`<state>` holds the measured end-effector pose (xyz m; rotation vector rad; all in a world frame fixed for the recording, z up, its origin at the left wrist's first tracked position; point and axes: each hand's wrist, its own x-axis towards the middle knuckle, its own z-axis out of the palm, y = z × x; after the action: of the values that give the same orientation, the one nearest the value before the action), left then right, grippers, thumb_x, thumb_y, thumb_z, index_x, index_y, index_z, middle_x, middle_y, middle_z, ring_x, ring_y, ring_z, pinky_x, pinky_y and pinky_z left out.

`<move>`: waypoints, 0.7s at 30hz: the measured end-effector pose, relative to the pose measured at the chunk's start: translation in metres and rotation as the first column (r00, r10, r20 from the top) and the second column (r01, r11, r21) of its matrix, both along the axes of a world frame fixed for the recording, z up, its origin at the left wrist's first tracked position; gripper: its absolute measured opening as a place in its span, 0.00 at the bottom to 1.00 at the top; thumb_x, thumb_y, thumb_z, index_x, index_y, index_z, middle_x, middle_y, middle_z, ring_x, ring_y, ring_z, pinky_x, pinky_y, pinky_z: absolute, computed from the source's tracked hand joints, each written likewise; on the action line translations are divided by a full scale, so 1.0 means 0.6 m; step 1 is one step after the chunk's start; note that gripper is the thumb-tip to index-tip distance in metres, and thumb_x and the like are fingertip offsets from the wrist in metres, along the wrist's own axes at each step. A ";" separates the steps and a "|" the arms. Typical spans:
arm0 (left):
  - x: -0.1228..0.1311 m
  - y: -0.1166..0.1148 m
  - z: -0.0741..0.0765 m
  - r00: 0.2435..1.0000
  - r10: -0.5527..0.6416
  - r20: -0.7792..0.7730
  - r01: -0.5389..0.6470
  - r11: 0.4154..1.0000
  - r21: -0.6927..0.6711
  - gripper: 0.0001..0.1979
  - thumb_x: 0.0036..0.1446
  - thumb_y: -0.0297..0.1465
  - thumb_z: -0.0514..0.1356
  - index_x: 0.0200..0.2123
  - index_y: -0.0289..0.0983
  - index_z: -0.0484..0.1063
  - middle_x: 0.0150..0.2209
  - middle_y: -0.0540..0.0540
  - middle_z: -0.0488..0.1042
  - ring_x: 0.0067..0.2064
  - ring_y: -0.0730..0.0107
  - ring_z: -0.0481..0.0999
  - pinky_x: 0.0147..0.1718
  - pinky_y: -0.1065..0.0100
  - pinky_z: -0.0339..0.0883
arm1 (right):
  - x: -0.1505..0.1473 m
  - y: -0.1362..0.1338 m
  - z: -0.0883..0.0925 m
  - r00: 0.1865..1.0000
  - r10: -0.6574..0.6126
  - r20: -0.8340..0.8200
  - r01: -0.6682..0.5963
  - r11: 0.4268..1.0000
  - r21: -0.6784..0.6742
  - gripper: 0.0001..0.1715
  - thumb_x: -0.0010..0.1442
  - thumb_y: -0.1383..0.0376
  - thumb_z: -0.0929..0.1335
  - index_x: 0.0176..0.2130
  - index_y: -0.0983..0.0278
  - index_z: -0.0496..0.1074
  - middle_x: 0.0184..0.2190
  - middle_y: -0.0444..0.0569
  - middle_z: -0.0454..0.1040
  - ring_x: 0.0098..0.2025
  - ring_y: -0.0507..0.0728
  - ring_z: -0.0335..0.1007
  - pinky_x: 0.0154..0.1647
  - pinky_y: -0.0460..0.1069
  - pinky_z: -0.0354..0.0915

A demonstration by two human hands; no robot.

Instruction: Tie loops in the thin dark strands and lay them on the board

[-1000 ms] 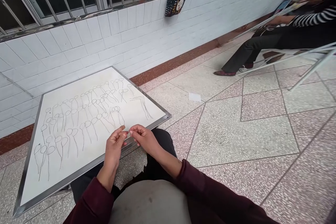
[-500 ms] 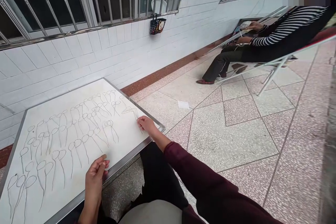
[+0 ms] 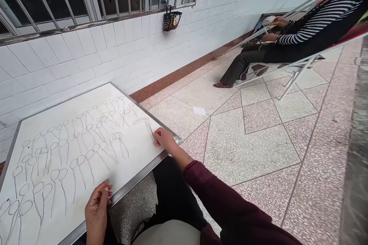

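My right hand (image 3: pixel 163 139): fingers bunched at bent wires (image 3: pixel 148 123); whether pinching, cannot tell. My left hand (image 3: pixel 97 203): thumb and forefinger pressed together, beside white board (image 3: pixel 139 143).

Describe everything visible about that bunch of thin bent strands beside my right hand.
The bunch of strands looks dark and wire-like, loosely spread and sharply bent into two legs. It lies on the white tabletop near a corner. The right hand is at its lower leg; whether it pinches a strand is unclear.
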<state>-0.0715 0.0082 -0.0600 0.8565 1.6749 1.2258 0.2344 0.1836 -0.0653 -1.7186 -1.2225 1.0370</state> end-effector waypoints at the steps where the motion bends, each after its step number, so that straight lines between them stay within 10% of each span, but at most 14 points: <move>1: 0.000 0.000 -0.001 1.000 0.016 -0.009 -0.016 1.000 0.004 0.27 0.45 0.49 0.67 0.44 0.38 0.78 0.40 0.42 0.80 0.34 0.65 0.75 0.30 0.68 0.69 | 0.000 -0.003 0.003 1.000 0.008 0.030 -0.008 1.000 0.018 0.04 0.60 0.68 0.64 0.32 0.63 0.65 0.24 0.44 0.70 0.21 0.51 0.70 0.22 0.46 0.67; 12: 0.015 0.002 0.000 0.995 0.080 -0.054 -0.074 0.991 0.111 0.25 0.46 0.48 0.66 0.41 0.35 0.79 0.34 0.42 0.79 0.25 0.71 0.71 0.23 0.70 0.68 | -0.167 -0.020 0.025 0.850 0.352 0.391 -0.417 0.904 0.093 0.04 0.63 0.64 0.66 0.39 0.62 0.70 0.39 0.45 0.72 0.32 0.51 0.68 0.32 0.46 0.60; 21: 0.002 -0.009 -0.027 0.999 0.004 -0.041 0.001 0.993 0.119 0.25 0.48 0.48 0.65 0.42 0.35 0.79 0.33 0.42 0.79 0.26 0.70 0.72 0.24 0.70 0.68 | -0.225 0.005 0.006 0.718 0.370 0.590 -0.398 0.913 -0.088 0.05 0.65 0.68 0.63 0.41 0.65 0.68 0.43 0.53 0.70 0.35 0.56 0.68 0.27 0.47 0.55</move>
<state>-0.0706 0.0031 -0.0764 0.9587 1.6476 1.3285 0.0994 0.1865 -0.0618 -1.8647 -2.0661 0.6797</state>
